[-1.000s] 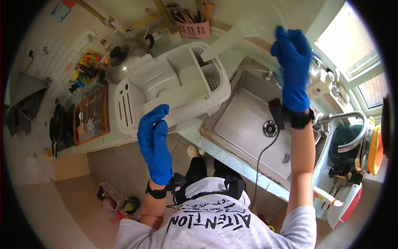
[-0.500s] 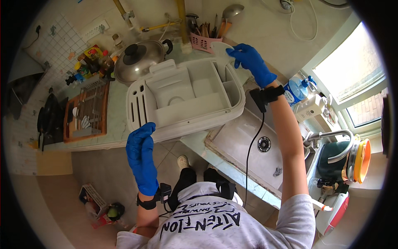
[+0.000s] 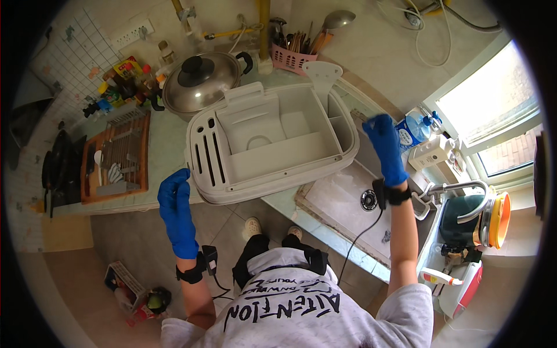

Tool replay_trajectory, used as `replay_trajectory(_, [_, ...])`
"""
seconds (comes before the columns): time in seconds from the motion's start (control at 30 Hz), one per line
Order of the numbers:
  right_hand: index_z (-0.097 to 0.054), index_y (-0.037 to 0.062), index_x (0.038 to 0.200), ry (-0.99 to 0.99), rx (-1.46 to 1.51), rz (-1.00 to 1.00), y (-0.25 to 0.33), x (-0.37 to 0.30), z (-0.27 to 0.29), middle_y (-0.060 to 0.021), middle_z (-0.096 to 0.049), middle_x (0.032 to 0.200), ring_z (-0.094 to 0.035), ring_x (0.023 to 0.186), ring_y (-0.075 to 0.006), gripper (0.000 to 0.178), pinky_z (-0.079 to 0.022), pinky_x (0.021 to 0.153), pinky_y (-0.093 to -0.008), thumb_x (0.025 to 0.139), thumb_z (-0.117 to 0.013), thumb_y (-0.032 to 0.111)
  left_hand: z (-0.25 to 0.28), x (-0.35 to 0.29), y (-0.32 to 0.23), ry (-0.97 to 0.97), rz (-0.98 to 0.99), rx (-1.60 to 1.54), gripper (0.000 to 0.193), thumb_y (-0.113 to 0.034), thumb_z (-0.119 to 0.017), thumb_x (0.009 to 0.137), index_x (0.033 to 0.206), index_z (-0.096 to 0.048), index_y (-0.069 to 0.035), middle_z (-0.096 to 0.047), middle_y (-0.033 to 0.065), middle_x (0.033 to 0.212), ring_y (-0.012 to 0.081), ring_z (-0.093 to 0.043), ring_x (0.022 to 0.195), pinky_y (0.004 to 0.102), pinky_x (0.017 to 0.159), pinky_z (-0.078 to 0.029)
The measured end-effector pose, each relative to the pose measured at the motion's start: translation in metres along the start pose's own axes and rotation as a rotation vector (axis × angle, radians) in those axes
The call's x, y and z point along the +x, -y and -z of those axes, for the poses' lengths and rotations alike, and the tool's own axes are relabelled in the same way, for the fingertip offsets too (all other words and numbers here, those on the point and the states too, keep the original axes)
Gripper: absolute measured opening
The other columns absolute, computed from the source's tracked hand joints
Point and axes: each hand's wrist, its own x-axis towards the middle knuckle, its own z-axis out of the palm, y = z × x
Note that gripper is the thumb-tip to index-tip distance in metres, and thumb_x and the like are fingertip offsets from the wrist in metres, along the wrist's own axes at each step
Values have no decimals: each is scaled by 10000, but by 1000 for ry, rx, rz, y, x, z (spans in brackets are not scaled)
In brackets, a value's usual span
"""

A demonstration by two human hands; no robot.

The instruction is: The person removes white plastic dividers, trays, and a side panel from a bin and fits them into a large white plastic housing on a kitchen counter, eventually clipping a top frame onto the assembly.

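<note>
A white plastic storage rack [image 3: 278,155] sits at the counter corner, partly over the sink's edge. It has several slots at its left, a wide middle compartment and smaller ones at its right. A pale, perforated, paddle-shaped panel [image 3: 322,72] stands upright at its back right. My left hand [image 3: 178,214], in a blue glove, hovers beside the rack's front left corner, fingers loosely bent and holding nothing. To the right of the rack, above the sink, my blue-gloved right hand [image 3: 386,149] has its fingers curled in, with nothing visible in them.
The metal sink [image 3: 336,203] with its faucet [image 3: 470,197] lies front right. Behind the rack stand a lidded steel pan [image 3: 200,81] and a pink utensil basket [image 3: 290,59]. A wooden dish rack [image 3: 119,156] is at the left, a blue-labelled bottle [image 3: 411,132] by the window.
My right hand has let go of the paddle-shaped panel and come down toward me, right of the rack. My left hand has moved left, away from the rack's front edge.
</note>
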Motion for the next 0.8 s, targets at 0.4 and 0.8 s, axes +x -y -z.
replay_trajectory(0.4, [-346, 71, 1276, 85, -298, -148, -74, -134, 8, -139, -439, 1251, -481, 1089, -278, 643, -388, 887, -338, 708, -647, 53, -18, 24, 8, 100, -43, 96, 120, -48, -503, 827, 919, -579, -62, -555, 4, 895, 91, -486, 798, 219, 726, -386])
replay_trajectory(0.8, [-575, 88, 1056, 180, -21, 210, 109, -128, -62, -101, -542, 845, -552, 729, -231, 403, -443, 650, -281, 710, -469, -88, -4, 8, 44, 151, -158, 166, 250, -51, -653, 717, 954, -590, -96, -489, 55, 1049, 159, -489, 835, 262, 752, -403])
